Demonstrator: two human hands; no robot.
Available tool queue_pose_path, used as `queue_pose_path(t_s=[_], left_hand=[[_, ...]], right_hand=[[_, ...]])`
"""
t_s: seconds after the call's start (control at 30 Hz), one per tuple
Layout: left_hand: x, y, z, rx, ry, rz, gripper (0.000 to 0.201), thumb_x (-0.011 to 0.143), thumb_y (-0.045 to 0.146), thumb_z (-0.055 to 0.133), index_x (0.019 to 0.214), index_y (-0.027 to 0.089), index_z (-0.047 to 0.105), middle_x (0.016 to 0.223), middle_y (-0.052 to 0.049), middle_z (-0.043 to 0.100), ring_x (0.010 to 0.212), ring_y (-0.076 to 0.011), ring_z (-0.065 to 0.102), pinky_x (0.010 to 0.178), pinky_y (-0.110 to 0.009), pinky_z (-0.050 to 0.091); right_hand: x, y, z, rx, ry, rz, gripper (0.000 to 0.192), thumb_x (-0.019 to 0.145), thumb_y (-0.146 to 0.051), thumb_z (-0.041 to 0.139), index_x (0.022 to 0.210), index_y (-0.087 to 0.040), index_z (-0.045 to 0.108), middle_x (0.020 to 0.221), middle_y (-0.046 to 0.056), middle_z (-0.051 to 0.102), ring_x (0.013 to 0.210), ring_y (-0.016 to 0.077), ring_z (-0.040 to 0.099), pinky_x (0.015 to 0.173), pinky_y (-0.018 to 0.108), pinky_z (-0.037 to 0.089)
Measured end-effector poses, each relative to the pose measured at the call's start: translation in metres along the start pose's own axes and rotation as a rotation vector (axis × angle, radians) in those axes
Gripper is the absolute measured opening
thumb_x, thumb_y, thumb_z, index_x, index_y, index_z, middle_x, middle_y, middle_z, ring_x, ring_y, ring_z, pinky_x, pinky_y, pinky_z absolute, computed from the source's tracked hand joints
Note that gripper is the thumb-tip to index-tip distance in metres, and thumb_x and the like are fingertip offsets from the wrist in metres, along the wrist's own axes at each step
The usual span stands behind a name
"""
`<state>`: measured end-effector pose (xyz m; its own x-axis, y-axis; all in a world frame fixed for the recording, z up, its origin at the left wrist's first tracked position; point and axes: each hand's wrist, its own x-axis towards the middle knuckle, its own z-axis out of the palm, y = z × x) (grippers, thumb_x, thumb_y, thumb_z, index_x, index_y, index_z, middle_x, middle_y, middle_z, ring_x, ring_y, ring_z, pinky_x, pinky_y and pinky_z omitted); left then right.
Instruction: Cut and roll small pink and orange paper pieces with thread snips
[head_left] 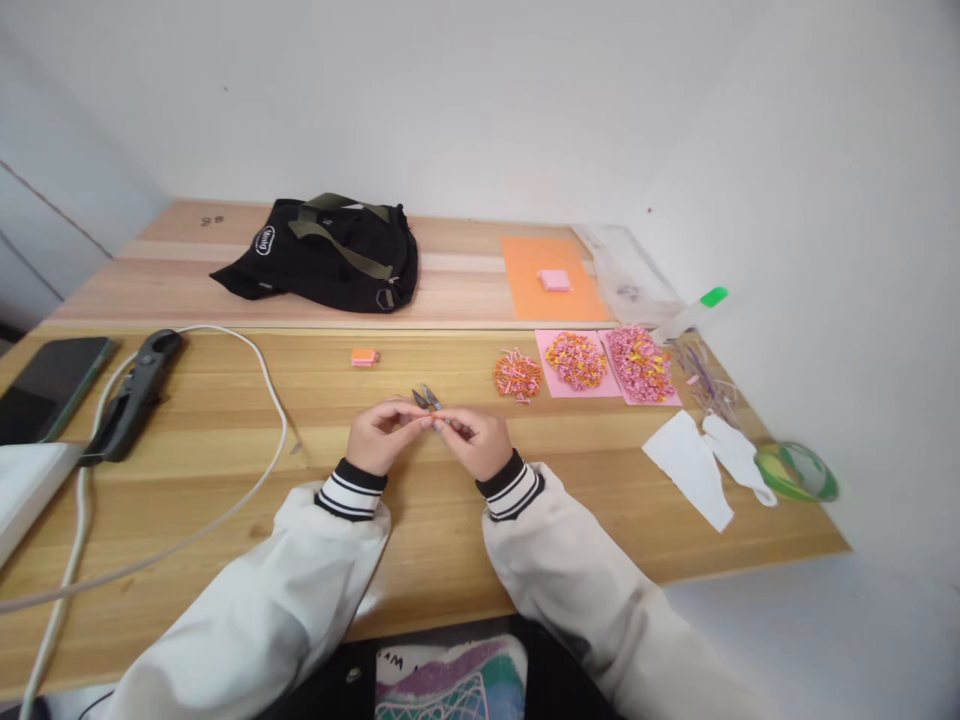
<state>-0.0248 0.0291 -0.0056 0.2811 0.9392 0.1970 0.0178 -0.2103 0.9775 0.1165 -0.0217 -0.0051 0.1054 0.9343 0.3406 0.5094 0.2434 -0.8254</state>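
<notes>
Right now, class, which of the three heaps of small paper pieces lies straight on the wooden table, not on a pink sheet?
The leftmost heap, mostly orange, nearest the hands; the other two rest on pink sheets.

Matt grained wood table [450,500], black cloth bag [330,255], metal snips [426,398]

Left hand [382,432]: curled, fingertips pinched together toward the midline | right hand [480,437]: curled, fingertips met with the left's | wrists: held low, close together | forearms: angled inward in pale sleeves with striped cuffs
</notes>
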Motion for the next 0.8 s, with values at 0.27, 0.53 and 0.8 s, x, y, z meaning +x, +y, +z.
queue_pose_path(t_s=[0.27, 0.53, 0.8], left_hand=[[0.0005, 0.0043, 0.0008, -0.04, 0.022, -0.029, 0.016, 0.055, 0.026, 0.074, 0.058, 0.014, 0.063, 0.059, -0.002, 0.061, 0.057, -0.0119, 0.053, 0.056, -0.025, 0.042], [-0.0003, 0.0022, 0.0018, -0.037, 0.006, -0.032, 0.021, 0.05, 0.026, 0.076, 0.061, 0.014, 0.064, 0.06, -0.002, 0.061, 0.055, -0.0113, 0.051, 0.054, -0.025, 0.043], [-0.0023, 0.0008, 0.0027, -0.021, -0.06, -0.049, 0.02, 0.056, 0.027, 0.074, 0.072, 0.015, 0.07, 0.075, -0.007, 0.068, 0.065, -0.0147, 0.058, 0.063, -0.028, 0.047]], right_hand=[[0.0, 0.0016, -0.0001, -0.028, -0.03, -0.007, 0.02, 0.077, -0.027, 0.052, 0.082, -0.018, 0.069, 0.062, 0.002, 0.065, 0.05, 0.0094, 0.051, 0.052, 0.02, 0.041], [0.0005, -0.0017, 0.0013, 0.166, -0.037, 0.125, 0.018, 0.072, -0.025, 0.054, 0.078, -0.016, 0.068, 0.053, 0.0, 0.057, 0.045, 0.0081, 0.045, 0.046, 0.02, 0.037], [0.0062, -0.0025, 0.0012, 0.541, -0.015, 0.395, 0.022, 0.064, -0.036, 0.061, 0.067, -0.014, 0.061, 0.044, -0.003, 0.049, 0.039, 0.0069, 0.04, 0.039, 0.021, 0.034]])
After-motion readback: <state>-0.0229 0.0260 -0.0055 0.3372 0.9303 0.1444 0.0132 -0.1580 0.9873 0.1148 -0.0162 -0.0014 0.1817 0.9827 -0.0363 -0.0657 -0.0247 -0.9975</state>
